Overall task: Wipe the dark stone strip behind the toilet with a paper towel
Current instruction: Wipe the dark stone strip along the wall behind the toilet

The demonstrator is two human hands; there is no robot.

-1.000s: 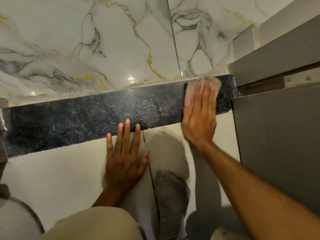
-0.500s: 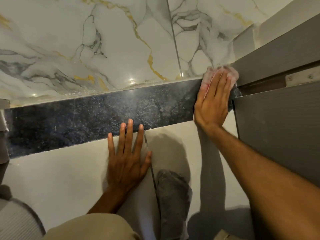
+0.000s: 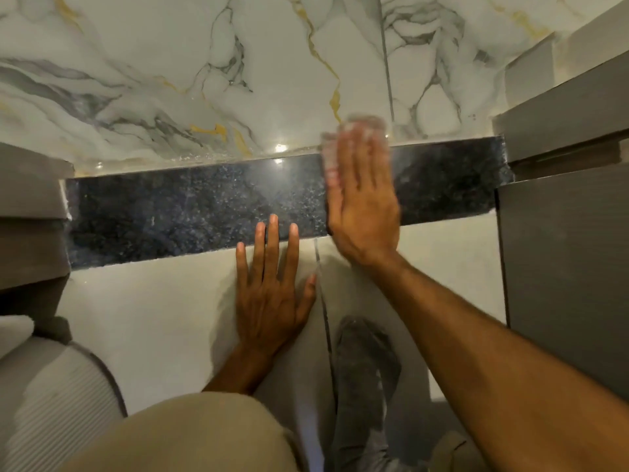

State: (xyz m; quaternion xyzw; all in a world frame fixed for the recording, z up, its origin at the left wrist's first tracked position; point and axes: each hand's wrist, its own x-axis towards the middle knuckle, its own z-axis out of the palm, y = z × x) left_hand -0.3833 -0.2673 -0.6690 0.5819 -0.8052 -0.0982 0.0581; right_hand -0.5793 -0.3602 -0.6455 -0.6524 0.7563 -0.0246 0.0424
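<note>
The dark speckled stone strip [image 3: 190,212] runs left to right between the marble wall and the pale floor tiles. My right hand [image 3: 362,202] lies flat across it right of centre, pressing a paper towel [image 3: 360,126] whose blurred edge sticks out past the fingertips onto the wall. My left hand [image 3: 272,294] rests flat on the pale tile with fingers spread; its fingertips overlap the strip's near edge. It holds nothing.
A white and gold veined marble wall [image 3: 238,80] rises behind the strip. Grey cabinets stand at the right [image 3: 565,267] and left [image 3: 30,216]. A ribbed white object [image 3: 58,403] sits at bottom left. My grey-socked foot [image 3: 364,369] and beige-clad knee [image 3: 190,437] are below.
My right hand slid the paper towel from the strip's right end, by the cabinet, leftward toward the middle. The view shifted, and the left cabinet now shows. My left hand stayed planted.
</note>
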